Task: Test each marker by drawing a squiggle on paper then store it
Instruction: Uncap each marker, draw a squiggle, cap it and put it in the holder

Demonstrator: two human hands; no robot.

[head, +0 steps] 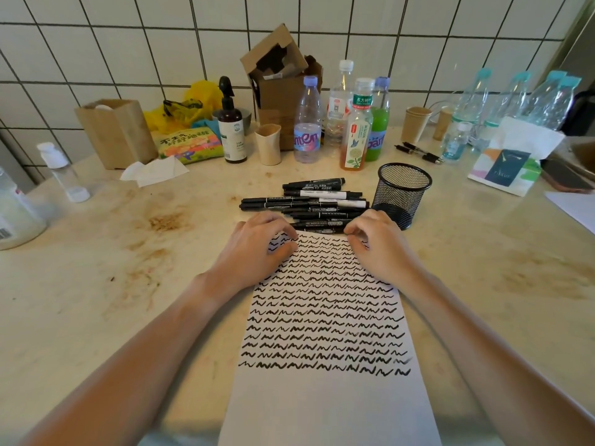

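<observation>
A stained worktop meets a tiled wall. The left hand and right hand, fingers loosely curled and holding nothing, rest on one squiggle-covered paper. Just beyond them lie about nine black markers; right of these stands one mesh cup.

Two bare forearms, entering from lower left and lower right. No sleeves visible up to the frame edge. Left hand and right hand: bare, ungloved; no rings, watch or bands seen on wrists or fingers.
</observation>
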